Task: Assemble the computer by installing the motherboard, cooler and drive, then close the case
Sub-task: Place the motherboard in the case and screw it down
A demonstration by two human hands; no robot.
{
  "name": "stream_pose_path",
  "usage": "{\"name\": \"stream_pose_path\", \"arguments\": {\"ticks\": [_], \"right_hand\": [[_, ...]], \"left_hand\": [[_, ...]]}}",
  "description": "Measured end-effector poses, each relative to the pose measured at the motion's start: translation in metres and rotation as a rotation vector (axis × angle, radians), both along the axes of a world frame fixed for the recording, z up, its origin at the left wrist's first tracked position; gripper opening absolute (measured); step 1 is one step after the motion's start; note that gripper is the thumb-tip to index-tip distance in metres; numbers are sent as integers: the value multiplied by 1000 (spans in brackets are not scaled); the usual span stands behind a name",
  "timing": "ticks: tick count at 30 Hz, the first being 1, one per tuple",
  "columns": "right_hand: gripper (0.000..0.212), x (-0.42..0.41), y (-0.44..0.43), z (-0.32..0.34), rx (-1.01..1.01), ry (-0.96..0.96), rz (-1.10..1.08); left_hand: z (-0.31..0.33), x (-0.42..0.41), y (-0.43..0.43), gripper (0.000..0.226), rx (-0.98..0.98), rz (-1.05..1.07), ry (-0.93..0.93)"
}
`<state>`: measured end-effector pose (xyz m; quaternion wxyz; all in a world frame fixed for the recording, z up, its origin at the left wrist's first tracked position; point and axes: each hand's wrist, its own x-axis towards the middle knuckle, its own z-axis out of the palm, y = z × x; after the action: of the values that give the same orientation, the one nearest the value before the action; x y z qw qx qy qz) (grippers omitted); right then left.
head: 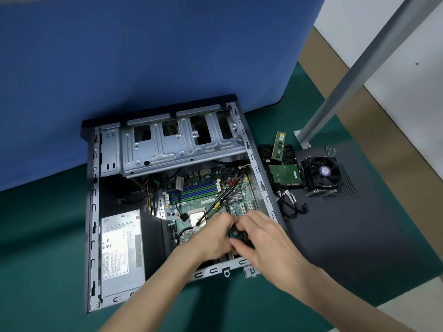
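Your left hand point(215, 238) and right hand point(261, 238) grip a green-handled screwdriver point(236, 233) over the green motherboard point(211, 188) in the open grey metal case point(92, 212); black fan cooler point(322, 172) and green-boarded drive point(284, 174) lie outside, uninstalled.

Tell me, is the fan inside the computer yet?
Out. The fan sits on the dark panel beside the open case, not inside it.

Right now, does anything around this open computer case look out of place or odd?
Only mildly: the thin green memory stick lies askew, partly across the black hard drive right of the grey metal case, not flat. The black fan cooler sits loose on the dark side panel, waiting to be fitted. Nothing looks damaged.
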<state>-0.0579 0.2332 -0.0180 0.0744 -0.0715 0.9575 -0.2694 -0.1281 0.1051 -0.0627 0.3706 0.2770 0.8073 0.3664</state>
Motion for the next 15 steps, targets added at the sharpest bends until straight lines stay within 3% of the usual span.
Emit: {"name": "stream_pose_path", "arguments": {"ticks": [3, 7, 11, 15], "right_hand": [[25, 0, -1, 3, 36, -57, -126], [31, -3, 0, 9, 255, -151, -145], [24, -7, 1, 15, 210, -208, -44], [25, -13, -3, 16, 274, -249, -106]], "left_hand": [[-1, 4, -2, 28, 13, 74, -47], [-2, 5, -3, 33, 39, 106, -47], [0, 3, -3, 33, 18, 100, -62], [0, 10, -3, 23, 27, 106, -45]]}}
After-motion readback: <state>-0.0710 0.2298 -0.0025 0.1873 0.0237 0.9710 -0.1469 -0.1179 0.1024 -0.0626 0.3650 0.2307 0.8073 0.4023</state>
